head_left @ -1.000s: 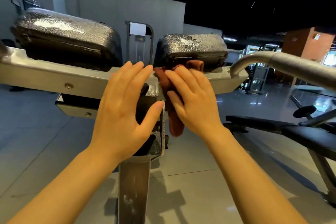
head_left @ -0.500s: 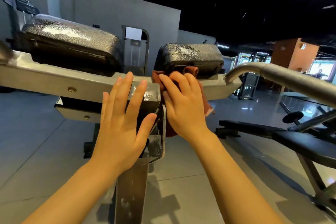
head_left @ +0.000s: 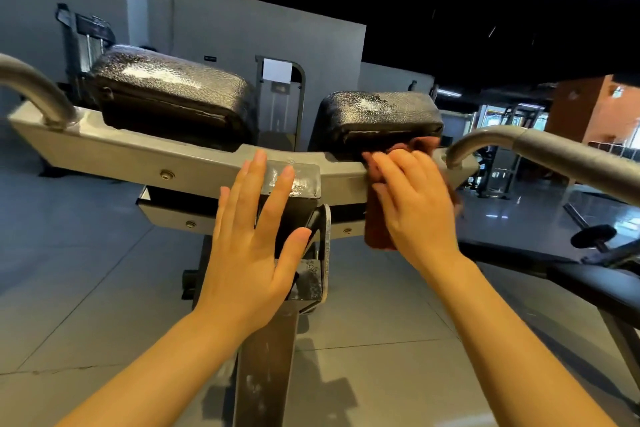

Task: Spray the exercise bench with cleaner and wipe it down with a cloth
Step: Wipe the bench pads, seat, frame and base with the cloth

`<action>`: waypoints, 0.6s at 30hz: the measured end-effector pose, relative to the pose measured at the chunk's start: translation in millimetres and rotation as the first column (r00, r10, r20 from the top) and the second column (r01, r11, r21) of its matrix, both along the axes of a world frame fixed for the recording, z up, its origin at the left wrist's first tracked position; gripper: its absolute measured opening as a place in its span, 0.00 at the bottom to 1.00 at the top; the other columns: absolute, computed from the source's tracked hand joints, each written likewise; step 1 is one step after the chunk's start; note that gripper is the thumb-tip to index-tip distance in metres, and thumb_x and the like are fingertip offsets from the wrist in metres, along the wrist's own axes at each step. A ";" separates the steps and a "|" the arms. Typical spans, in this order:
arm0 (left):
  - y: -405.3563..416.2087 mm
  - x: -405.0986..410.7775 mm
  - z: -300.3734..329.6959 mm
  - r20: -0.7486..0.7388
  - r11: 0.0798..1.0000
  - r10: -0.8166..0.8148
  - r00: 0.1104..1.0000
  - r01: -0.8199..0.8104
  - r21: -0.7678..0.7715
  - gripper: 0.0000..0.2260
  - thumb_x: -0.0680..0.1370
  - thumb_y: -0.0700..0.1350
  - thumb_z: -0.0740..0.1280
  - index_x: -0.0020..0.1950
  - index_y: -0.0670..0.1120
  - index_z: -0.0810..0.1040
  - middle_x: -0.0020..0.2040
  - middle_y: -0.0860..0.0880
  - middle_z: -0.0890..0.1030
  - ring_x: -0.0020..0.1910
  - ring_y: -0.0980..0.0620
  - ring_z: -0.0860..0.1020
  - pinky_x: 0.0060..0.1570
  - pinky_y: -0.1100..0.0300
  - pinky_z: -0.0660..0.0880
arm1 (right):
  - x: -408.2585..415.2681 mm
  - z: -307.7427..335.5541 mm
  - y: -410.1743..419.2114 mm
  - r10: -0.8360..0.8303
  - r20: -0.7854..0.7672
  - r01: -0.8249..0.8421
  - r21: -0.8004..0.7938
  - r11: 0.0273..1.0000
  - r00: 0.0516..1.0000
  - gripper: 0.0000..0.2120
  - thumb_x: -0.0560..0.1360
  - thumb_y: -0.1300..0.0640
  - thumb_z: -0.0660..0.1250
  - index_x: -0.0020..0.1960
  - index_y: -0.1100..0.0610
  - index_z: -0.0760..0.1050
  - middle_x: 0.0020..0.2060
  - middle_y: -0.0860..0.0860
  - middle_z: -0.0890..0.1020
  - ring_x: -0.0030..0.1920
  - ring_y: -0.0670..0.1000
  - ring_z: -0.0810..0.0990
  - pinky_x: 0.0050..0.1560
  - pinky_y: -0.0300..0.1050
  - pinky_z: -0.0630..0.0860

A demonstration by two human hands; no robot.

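The exercise bench has a grey metal crossbar (head_left: 131,156) carrying two black pads that glisten with droplets, a left pad (head_left: 169,94) and a right pad (head_left: 381,113). My right hand (head_left: 412,198) presses a reddish-brown cloth (head_left: 375,222) against the crossbar just under the right pad; part of the cloth hangs below the bar. My left hand (head_left: 249,239) rests flat, fingers spread, on the wet centre bracket (head_left: 301,180) over the upright post (head_left: 266,364). No spray bottle is visible.
Curved grey handles rise at the left (head_left: 31,87) and right (head_left: 540,149) ends of the crossbar. A flat black bench (head_left: 602,282) stands at the right. Grey tiled floor (head_left: 86,270) lies below, with other gym machines behind.
My right hand has slid the cloth to the right along the crossbar, from the centre bracket to under the right pad. The left hand has stayed on the centre bracket.
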State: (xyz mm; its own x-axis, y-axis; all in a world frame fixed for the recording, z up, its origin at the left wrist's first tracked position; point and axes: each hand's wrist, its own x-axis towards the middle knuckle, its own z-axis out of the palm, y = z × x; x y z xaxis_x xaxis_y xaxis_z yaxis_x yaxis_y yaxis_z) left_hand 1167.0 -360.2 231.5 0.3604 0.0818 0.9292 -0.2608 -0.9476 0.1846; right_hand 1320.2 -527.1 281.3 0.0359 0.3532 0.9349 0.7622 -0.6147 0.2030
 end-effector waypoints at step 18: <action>0.5 1.0 -4.2 0.044 0.941 -0.106 0.993 0.114 -0.319 0.26 0.81 0.55 0.50 0.78 0.51 0.48 0.79 0.54 0.53 0.77 0.60 0.50 0.75 0.41 0.52 | 1.9 7.1 -25.7 0.234 -0.220 -0.194 0.191 0.962 0.947 0.14 0.81 0.58 0.58 0.65 0.54 0.74 0.60 0.47 0.75 0.63 0.44 0.69 0.69 0.36 0.63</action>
